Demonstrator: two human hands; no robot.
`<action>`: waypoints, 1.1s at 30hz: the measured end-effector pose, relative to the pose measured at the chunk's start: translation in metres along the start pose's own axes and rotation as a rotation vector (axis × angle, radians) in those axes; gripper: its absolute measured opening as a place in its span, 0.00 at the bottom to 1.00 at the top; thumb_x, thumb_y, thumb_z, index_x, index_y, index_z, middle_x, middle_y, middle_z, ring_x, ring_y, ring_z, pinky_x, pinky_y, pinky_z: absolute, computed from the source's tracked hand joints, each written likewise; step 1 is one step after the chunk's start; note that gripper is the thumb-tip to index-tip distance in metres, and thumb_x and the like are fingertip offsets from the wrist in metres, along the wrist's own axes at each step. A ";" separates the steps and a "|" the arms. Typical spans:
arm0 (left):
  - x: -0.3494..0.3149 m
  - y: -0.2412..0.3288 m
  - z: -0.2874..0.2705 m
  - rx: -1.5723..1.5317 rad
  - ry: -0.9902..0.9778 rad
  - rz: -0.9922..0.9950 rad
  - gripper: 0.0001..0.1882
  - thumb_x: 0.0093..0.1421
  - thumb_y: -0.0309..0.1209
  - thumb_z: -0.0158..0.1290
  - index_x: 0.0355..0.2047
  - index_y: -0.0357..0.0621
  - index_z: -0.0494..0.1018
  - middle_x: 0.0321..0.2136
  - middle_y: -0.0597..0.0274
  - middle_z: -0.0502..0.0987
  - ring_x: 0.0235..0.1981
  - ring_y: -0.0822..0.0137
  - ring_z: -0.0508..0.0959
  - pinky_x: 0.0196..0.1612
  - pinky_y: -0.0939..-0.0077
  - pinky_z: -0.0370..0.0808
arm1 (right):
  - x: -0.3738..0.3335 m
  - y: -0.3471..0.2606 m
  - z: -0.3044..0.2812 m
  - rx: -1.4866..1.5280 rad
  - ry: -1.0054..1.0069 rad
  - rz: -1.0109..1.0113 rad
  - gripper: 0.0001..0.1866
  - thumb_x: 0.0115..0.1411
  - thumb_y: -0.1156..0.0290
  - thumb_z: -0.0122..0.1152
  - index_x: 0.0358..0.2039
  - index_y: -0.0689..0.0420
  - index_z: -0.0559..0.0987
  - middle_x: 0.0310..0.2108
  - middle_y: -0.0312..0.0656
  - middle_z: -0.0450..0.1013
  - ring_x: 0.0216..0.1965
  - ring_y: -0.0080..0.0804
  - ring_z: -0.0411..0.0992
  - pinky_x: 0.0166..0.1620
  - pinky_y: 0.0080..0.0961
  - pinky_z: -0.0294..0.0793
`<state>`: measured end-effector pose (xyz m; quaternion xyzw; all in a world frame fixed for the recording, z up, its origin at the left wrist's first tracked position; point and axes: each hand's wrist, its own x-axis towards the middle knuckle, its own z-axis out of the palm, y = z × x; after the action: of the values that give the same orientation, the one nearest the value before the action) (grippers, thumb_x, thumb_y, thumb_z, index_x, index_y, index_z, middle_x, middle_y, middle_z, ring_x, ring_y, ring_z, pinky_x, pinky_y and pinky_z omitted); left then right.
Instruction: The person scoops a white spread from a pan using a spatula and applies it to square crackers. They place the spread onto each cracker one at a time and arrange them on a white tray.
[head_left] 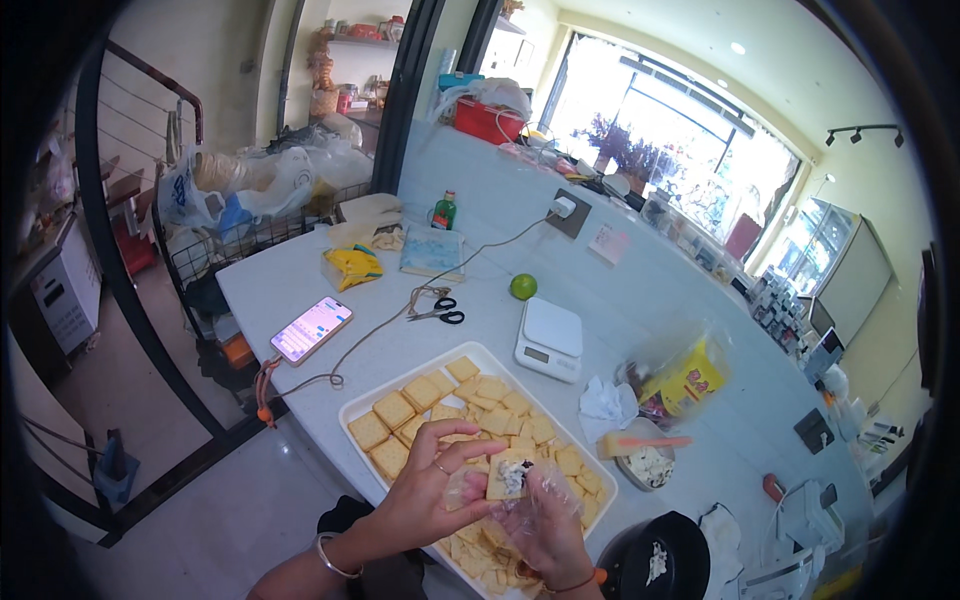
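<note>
A square cracker [505, 486] topped with white filling and a dark bit is held up between my two hands, over the tray. My left hand [432, 492], with a ring and a bracelet, grips its left side between thumb and fingers. On the right edge, my right hand [548, 525] closes on the same cracker; it wears a clear plastic glove. Below both hands lies a white tray [352, 409] of crackers: square ones [394, 409] in rows at the left, many more loosely heaped at the right and front. My hands hide part of the tray.
Right of the tray are a bowl [655, 484] of white filling with a spatula [650, 441] across it, and a black pan [630, 548]. Beyond stand a kitchen scale [550, 340], a lime [523, 287], scissors [440, 311], a lit phone [312, 330] with its cable and a yellow bag [684, 380].
</note>
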<state>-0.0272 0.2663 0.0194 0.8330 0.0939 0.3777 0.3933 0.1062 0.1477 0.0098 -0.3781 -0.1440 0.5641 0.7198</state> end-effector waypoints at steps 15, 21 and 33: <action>-0.001 0.008 0.001 0.110 -0.072 0.076 0.30 0.48 0.36 0.61 0.52 0.50 0.66 0.49 0.53 0.58 0.51 0.55 0.61 0.53 0.65 0.63 | -0.001 -0.001 0.002 -0.281 -0.118 -0.246 0.16 0.60 0.74 0.50 0.47 0.65 0.64 0.37 0.45 0.73 0.36 0.27 0.72 0.39 0.19 0.72; 0.000 0.010 0.000 0.033 -0.099 0.014 0.30 0.48 0.36 0.61 0.52 0.50 0.66 0.49 0.53 0.59 0.52 0.55 0.61 0.53 0.65 0.63 | -0.007 -0.003 0.009 -0.373 -0.074 -0.177 0.16 0.60 0.73 0.50 0.47 0.66 0.66 0.40 0.47 0.72 0.38 0.27 0.72 0.40 0.20 0.72; -0.002 0.009 -0.005 -0.052 -0.098 -0.007 0.31 0.48 0.36 0.61 0.53 0.50 0.65 0.49 0.52 0.59 0.52 0.55 0.61 0.52 0.65 0.65 | -0.005 0.000 -0.002 -0.484 -0.076 -0.191 0.19 0.60 0.70 0.51 0.50 0.66 0.64 0.43 0.46 0.71 0.46 0.32 0.70 0.47 0.24 0.70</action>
<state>-0.0332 0.2628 0.0269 0.8395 0.0678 0.3374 0.4205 0.1060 0.1422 0.0092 -0.5026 -0.3369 0.4563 0.6524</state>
